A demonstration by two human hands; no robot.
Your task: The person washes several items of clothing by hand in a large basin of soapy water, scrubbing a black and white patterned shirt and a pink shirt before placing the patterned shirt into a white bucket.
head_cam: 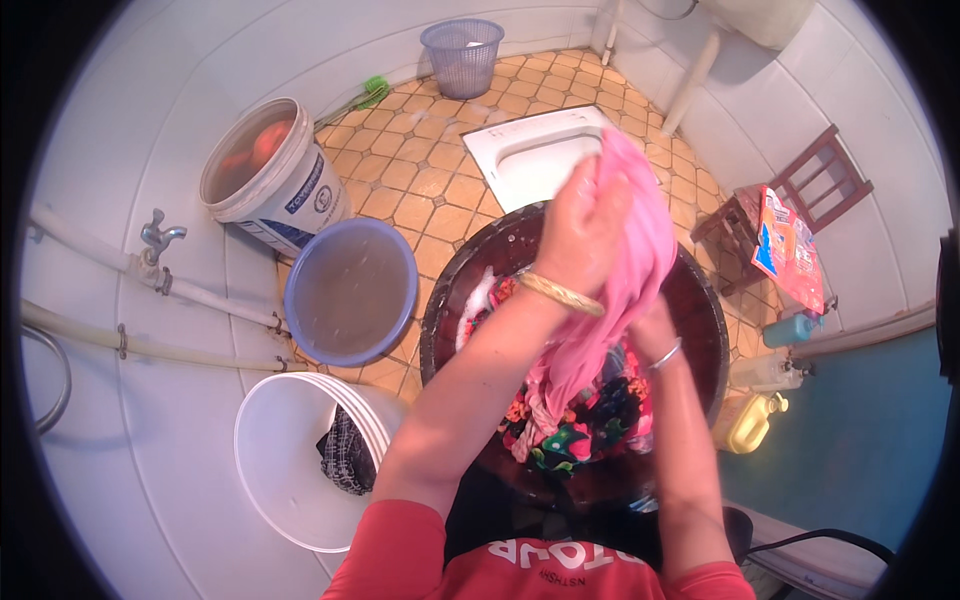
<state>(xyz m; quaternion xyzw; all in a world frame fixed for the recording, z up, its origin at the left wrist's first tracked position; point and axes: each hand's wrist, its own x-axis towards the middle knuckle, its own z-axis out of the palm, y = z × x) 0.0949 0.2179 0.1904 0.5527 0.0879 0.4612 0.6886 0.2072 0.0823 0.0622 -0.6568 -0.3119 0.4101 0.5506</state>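
My left hand (581, 225), with a gold-coloured bangle at its wrist, grips a wet pink cloth (637, 232) and holds it raised over a large dark tub (705, 300). Lower down, my right hand (654, 330), with a silver-coloured bangle, is at the underside of the same cloth; its fingers are blurred and partly hidden. The pink cloth hangs down onto a heap of multicoloured floral fabric (559, 446) in the tub. White suds (476, 304) lie along the tub's left inner side.
To the left stand a blue basin of murky water (352, 292), a white bucket with dark cloth (251, 450) and a paint bucket (322, 187). A squat toilet (525, 169) lies beyond the tub. At right are a wooden chair (817, 180), a red packet (791, 251) and a yellow jug (746, 424).
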